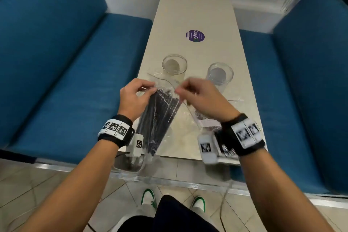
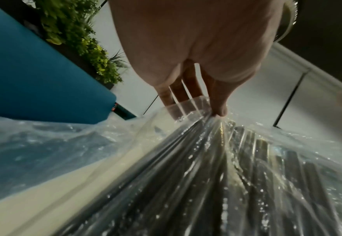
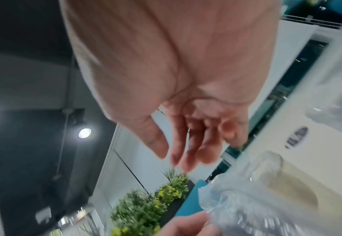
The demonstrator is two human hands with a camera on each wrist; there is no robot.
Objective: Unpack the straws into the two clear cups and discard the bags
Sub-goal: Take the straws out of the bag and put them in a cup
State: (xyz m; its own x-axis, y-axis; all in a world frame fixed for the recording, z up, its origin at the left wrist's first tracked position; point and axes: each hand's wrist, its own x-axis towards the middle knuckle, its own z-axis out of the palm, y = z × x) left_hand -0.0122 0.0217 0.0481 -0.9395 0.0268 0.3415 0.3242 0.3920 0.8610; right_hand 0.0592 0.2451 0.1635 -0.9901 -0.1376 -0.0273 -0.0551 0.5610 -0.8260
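Note:
A clear bag of black straws (image 1: 160, 117) hangs tilted over the table's near end. My left hand (image 1: 150, 88) pinches its top edge; in the left wrist view the thumb presses the plastic (image 2: 186, 151) against the fingers (image 2: 188, 89) behind it. My right hand (image 1: 178, 90) hovers just right of the bag's top, and the right wrist view shows its fingers (image 3: 194, 153) relaxed with nothing between them. Two clear cups stand beyond the hands, one on the left (image 1: 174, 65) and one on the right (image 1: 220, 73), both without straws. A second bag (image 1: 205, 120) lies under my right wrist.
The narrow beige table (image 1: 197, 15) carries a purple round sticker (image 1: 195, 35). Blue benches flank it on the left (image 1: 56, 62) and right (image 1: 301, 81). More clear plastic (image 1: 128, 165) hangs off the table's near left corner. My shoes stand on the tiled floor below.

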